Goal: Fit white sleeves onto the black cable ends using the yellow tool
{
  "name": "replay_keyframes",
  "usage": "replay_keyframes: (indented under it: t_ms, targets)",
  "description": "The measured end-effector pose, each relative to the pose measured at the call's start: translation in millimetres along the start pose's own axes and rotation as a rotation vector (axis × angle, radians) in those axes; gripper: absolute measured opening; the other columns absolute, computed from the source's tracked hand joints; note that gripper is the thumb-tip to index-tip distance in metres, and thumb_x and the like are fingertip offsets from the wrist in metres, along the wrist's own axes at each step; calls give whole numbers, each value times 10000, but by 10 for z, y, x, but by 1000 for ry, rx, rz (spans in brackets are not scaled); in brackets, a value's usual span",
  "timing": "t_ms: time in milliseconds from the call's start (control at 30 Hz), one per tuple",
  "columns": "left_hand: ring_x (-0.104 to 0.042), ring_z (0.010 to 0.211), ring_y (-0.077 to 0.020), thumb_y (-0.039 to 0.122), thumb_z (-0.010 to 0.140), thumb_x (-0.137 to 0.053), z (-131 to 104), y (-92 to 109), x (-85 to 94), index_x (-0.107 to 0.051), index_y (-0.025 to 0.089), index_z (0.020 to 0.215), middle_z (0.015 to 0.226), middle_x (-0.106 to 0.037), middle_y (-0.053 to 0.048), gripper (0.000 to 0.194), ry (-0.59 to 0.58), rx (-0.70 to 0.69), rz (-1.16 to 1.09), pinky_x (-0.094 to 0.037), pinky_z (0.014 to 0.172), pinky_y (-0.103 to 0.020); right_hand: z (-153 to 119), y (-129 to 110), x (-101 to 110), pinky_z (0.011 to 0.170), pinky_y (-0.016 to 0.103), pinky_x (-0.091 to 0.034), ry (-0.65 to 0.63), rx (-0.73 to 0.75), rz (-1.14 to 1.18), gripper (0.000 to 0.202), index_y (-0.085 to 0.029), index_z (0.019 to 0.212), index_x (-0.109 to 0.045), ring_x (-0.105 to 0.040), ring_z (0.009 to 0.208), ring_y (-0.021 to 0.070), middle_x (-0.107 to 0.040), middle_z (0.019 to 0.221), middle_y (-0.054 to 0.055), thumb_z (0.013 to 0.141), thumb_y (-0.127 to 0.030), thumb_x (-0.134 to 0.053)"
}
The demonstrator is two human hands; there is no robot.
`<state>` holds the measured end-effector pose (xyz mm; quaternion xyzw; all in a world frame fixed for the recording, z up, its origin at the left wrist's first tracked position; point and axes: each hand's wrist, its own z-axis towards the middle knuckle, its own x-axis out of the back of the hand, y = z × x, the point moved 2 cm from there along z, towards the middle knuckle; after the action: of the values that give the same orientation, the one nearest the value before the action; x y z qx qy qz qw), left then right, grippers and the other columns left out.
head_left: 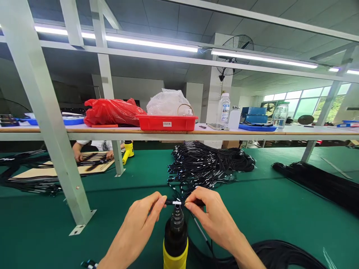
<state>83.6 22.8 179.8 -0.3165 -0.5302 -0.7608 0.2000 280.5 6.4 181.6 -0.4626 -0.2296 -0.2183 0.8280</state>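
Between my two hands a thin black cable with a white sleeve is stretched level. My left hand pinches its left end between thumb and forefinger. On the other side my right hand pinches the right end the same way. Directly beneath the white sleeve stands a yellow and black heat gun, its ribbed dark nozzle pointing up. Whether the sleeve touches the nozzle I cannot tell. Just beyond my hands lies a large heap of black cables with white and blue ends.
A bundle of black cables curves at lower right; another long bundle lies farther right. White posts carry a shelf with a red tray and bottles. At far left, a co-worker's hands are over a board near another yellow heat gun.
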Motion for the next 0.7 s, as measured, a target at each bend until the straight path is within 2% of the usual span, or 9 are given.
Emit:
replay_keyframes:
  t_ms: [67,167,333,433,533,600,700]
  targets:
    - [-395,584,-158,621,953,-287,0,0,-3,-412,233,661,613,-441,56,502,3,-2,0,-278,564,-265,3,4,2,630,241,-386,6,-4,4,152,-186,756,-654,-556,681,126,-624,745,-22,865,-99,-594]
    - [-421,625,-165,591,944,-349,-4,13,9,-488,238,736,665,-476,49,433,5,-16,-15,-299,571,-260,14,7,-2,621,231,-390,25,-17,3,149,-178,740,-655,-560,679,125,-618,735,-19,835,-72,-611]
    - [-517,776,-184,507,944,-408,-18,25,34,-533,252,876,835,-577,30,292,43,-62,-30,-373,692,-266,15,3,-32,610,216,-390,52,-28,-1,130,-171,761,-658,-575,694,125,-624,749,-13,815,-57,-625]
    - [-519,738,-188,532,956,-364,-20,-11,29,-510,243,798,768,-558,27,360,79,-66,-1,-373,654,-267,5,-5,-51,618,229,-373,27,-19,-43,137,-182,777,-662,-569,692,132,-641,749,-13,894,-156,-595]
    - [-493,668,-189,579,960,-295,-20,-53,12,-448,230,650,657,-505,20,491,96,-43,26,-341,594,-272,-2,-17,-64,595,245,-343,-30,-35,-121,279,-178,709,-628,-536,638,136,-632,687,-12,959,-245,-523]
    - [-475,635,-184,593,958,-279,-18,-59,2,-414,228,604,616,-473,24,526,90,-29,22,-327,583,-275,-4,-29,-64,579,249,-328,-45,-36,-158,332,-177,671,-592,-515,611,133,-616,656,-13,977,-248,-485]
    - [-471,642,-177,587,953,-317,-10,-21,-6,-442,228,648,649,-484,30,488,69,-43,-19,-339,606,-272,-3,-40,-54,572,237,-333,-21,-12,-128,288,-185,692,-585,-512,615,127,-607,665,-24,964,-226,-501]
